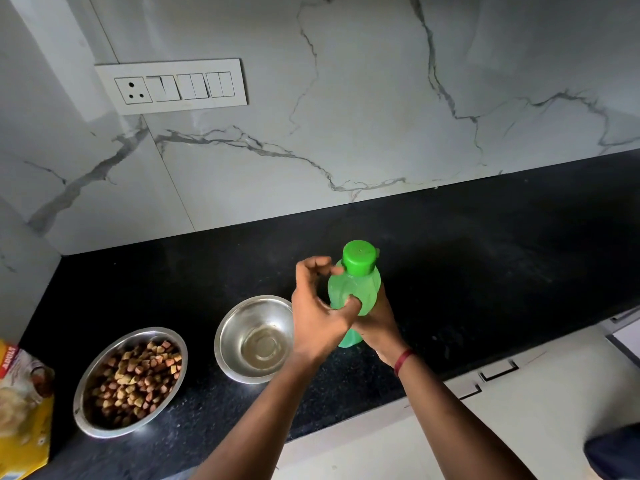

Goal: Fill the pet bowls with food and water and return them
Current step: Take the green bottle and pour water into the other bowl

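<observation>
A green plastic bottle (pixel 353 289) with its green cap (pixel 359 258) on stands upright over the black counter (pixel 485 254). My right hand (pixel 375 327) grips its lower body from behind. My left hand (pixel 317 306) is on its left side, thumb on the body and fingers curled against the shoulder just under the cap. Left of the bottle sits a small steel bowl (pixel 228 341) whose shiny bottom seems to hold a little clear water. Further left, a wider steel bowl (pixel 86 386) is full of brown kibble (pixel 135 379).
A yellow pet food bag (pixel 20 410) stands at the counter's left end, against the side wall. A marble backsplash with a switch panel (pixel 173 85) rises behind the counter. White drawer fronts (pixel 502 410) run below the counter's front edge.
</observation>
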